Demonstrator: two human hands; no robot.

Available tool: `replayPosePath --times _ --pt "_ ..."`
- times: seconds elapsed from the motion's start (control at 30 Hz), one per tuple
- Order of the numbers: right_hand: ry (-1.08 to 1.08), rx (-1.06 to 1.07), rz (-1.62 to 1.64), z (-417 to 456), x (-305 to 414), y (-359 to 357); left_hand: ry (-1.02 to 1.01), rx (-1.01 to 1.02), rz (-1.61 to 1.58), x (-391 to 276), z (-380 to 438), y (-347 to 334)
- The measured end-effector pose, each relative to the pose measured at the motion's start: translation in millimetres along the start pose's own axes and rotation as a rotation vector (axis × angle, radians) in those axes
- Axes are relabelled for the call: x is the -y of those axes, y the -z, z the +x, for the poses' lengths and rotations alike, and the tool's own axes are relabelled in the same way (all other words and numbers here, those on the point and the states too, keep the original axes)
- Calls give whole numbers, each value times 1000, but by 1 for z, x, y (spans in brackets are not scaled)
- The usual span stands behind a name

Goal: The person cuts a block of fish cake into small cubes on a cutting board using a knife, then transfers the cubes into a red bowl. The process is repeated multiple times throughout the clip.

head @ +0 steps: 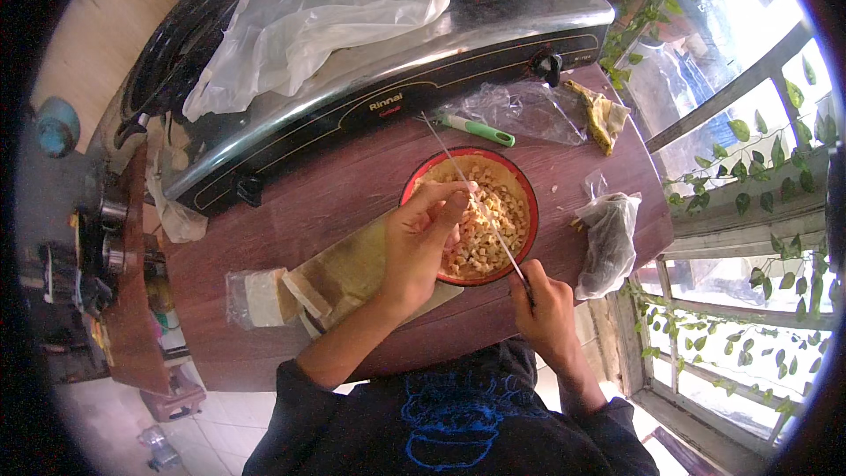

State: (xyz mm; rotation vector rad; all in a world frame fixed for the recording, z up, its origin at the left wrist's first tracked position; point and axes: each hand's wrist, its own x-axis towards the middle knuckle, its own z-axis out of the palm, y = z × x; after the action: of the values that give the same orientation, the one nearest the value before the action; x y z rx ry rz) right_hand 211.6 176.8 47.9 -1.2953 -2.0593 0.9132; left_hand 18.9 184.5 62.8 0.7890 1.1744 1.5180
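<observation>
A bowl (534,225) with a red rim holds many small pale cubes (496,231), which look like diced bread. Over it slants a long thin knife (505,248), its blade crossing from the lower right to the upper left. My right hand (545,307) grips the knife's dark handle just outside the bowl's near rim. The fingertips of my left hand (423,231) meet at the middle of the blade, above the cubes. Partly under the bowl lies a cutting board (350,271). Bread slices (307,294) rest at its left end, beside more bread (264,297) in clear plastic.
Behind the bowl stands a Rinnai gas stove (396,96) with a white plastic bag (330,20) on it. A green-and-white-handled utensil (479,129), clear plastic wrap (522,112), a yellowish crumpled item (601,116) and a greyish plastic bag (608,244) lie on the wooden table (277,211).
</observation>
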Motion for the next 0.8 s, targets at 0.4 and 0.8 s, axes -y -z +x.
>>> replayPosePath --times 0.4,0.8 --pt "32 -8 -6 -2 0 -2 72 -53 -143 2 -1 -6" --pt "-9 -16 14 1 -2 -1 -269 175 568 -4 7 3"
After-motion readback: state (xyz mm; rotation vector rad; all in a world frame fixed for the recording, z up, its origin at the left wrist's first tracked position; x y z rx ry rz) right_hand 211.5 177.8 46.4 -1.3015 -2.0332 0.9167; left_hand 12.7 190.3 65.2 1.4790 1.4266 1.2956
